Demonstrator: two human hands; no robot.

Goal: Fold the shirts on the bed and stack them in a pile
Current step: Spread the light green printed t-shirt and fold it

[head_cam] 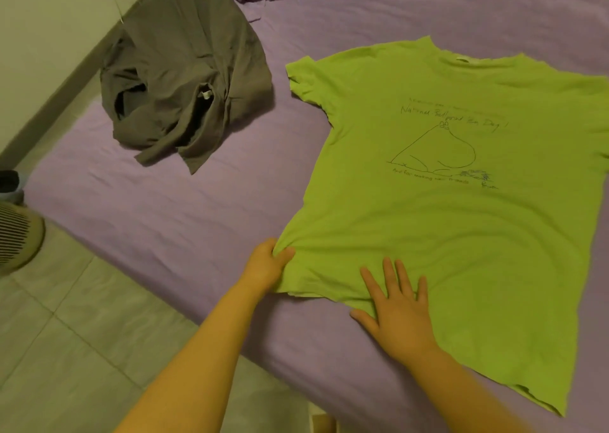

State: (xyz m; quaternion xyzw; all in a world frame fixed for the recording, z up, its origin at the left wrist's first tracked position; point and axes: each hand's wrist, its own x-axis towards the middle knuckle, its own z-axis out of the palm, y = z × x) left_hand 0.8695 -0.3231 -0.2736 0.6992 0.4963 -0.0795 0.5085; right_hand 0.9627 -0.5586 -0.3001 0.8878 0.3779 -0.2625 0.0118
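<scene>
My left hand pinches the green shirt at its hem corner while my right hand presses flat, fingers spread, to keep it smooth for folding.

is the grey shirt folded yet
No, the grey shirt lies crumpled in a heap on the purple bed, apart from the green shirt.
</scene>
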